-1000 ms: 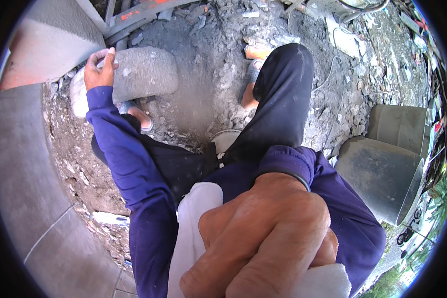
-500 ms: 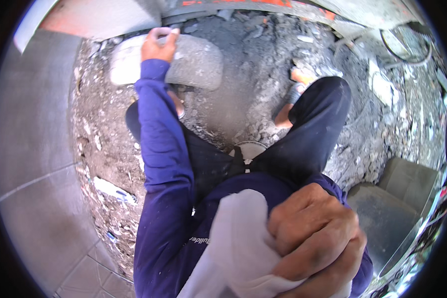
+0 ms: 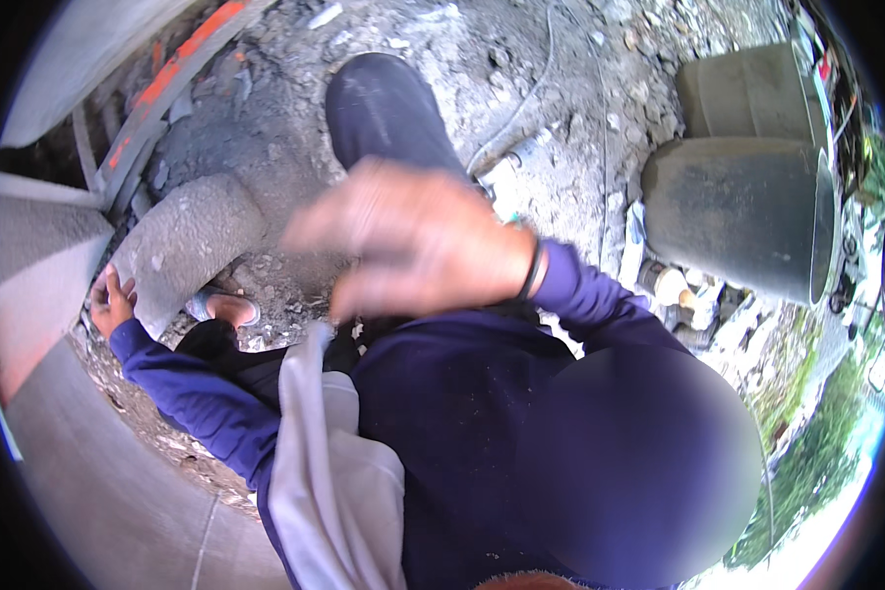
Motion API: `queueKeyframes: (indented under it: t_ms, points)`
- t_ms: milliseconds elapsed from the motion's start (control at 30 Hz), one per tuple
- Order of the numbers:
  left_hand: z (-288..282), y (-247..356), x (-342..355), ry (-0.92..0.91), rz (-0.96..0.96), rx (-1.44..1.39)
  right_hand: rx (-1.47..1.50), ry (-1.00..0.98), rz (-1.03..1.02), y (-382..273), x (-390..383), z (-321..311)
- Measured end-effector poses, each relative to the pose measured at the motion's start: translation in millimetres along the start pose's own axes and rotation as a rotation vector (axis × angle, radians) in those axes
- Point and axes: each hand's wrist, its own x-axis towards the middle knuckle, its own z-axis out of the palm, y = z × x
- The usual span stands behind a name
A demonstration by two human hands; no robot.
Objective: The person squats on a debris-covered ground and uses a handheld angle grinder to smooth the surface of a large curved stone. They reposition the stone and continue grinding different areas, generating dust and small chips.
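Note:
My left hand (image 3: 115, 302) is at the lower left end of a grey, rounded, rough lump (image 3: 187, 236), fingers apart at its edge. My right hand (image 3: 433, 236) is raised in front of my body, blurred by motion, with its fingers loosely extended and nothing visible in them. Just below it a pale cloth (image 3: 334, 452) hangs down over the left side of my dark blue top. My bent dark-trousered knee (image 3: 383, 108) is above, and a sandalled foot (image 3: 228, 310) rests beside the lump.
Concrete pieces with orange marks (image 3: 172, 74) stand at the upper left, and paving (image 3: 143, 462) curves along the lower left. Two dark curved containers (image 3: 728, 211) lie at the right among rubble. A thin cable (image 3: 521, 103) crosses the rubble ground (image 3: 492, 49).
My right hand has let go of the cloth and moved up and left; the cloth now hangs. The view has turned, while my left hand stays by the grey lump.

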Motion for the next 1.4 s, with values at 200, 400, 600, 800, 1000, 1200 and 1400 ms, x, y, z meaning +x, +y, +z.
queueKeyframes:
  t_ms: [200, 400, 600, 800, 1000, 1200, 1400]
  points:
    - [-6.1, 24.8, -15.7, 0.051, 0.000, -0.255, -0.081, 0.932, 0.988, 224.4, -196.0, -103.8]
    - [-107.2, 22.5, -96.6, 0.271, 0.116, -0.032, -0.135, -0.081, 1.491, 265.2, -389.5, 24.8]
    - [-88.1, -17.6, -171.7, 0.183, 0.187, 0.537, -0.373, -0.307, 1.550, 248.8, -422.5, 77.6]
    - [-85.9, -11.1, -222.5, 0.372, -0.054, 0.687, -0.500, -0.393, 1.537, 249.7, -401.6, 56.4]
    - [-77.3, -5.9, -223.6, 0.451, -0.039, 0.656, -0.604, -0.366, 1.538, 246.5, -409.2, 48.4]
    - [-73.9, 5.4, -233.9, 0.411, -0.046, 0.651, -0.702, -0.258, 1.514, 233.4, -403.7, 30.6]
    - [-79.1, 14.4, -244.4, 0.378, -0.082, 0.623, -0.699, 0.137, 1.323, 224.2, -359.1, -18.0]
